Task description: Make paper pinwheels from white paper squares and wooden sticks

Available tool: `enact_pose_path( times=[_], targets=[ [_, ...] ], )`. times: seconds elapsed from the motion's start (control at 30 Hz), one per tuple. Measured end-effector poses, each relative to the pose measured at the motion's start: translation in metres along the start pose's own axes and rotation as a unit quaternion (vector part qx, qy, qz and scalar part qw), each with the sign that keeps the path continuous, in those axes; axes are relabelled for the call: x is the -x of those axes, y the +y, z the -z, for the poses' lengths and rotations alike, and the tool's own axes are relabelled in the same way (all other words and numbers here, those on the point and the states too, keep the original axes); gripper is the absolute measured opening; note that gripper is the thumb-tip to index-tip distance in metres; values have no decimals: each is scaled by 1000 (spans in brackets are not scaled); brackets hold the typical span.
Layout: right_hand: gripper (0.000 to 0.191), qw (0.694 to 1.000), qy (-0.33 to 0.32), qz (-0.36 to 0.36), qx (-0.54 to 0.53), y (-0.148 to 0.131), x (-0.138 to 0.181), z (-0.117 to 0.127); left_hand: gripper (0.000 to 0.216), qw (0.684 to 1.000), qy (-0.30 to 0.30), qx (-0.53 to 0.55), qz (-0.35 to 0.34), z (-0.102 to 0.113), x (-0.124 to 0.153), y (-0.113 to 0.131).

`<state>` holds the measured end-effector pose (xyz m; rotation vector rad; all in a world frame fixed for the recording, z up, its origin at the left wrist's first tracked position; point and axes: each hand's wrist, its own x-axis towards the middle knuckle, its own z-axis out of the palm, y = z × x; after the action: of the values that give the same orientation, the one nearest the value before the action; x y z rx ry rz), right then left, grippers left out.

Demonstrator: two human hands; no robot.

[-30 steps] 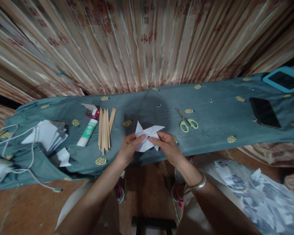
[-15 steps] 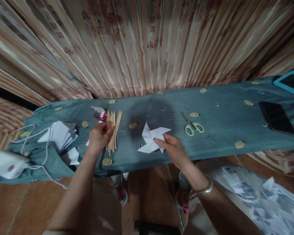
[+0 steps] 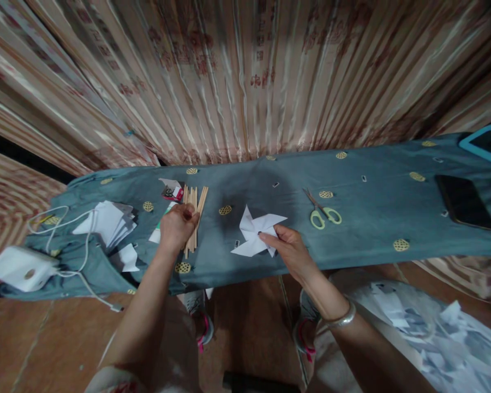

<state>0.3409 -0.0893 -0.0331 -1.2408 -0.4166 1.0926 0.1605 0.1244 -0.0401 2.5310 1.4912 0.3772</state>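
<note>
Between the thumb and fingers of my right hand [image 3: 291, 246] is a white paper pinwheel [image 3: 251, 240], held just above the cloth with a small dark pin head at its middle. My left hand [image 3: 178, 224] reaches over a bundle of thin wooden sticks [image 3: 192, 240], its thumb and fingertips closed at the right side of the bundle on a wooden stick. Behind that hand stands an open small red-and-white box [image 3: 172, 191] of metal pins. A white and green packet [image 3: 157, 232] lies partly hidden beside the left wrist.
Green-handled scissors [image 3: 322, 210] lie right of the pinwheel. A black phone [image 3: 464, 201] and a blue-framed tablet [image 3: 483, 143] are at the far right. Stacked paper [image 3: 106, 221] and a white device [image 3: 22, 268] with cables sit left. A bag of paper scraps [image 3: 445, 327] stands below right.
My left hand has moved a little to the right over the sticks. The right hand still holds the pinwheel in nearly the same place. The camera view has shifted slightly.
</note>
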Motion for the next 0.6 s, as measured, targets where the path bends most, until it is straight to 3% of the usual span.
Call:
enact_pose_path(
  times=[0.6],
  targets=[
    [36,1000,-10,2,18,3,3,-2,26,989,-17,-134,-53,10,-3,11]
  ],
)
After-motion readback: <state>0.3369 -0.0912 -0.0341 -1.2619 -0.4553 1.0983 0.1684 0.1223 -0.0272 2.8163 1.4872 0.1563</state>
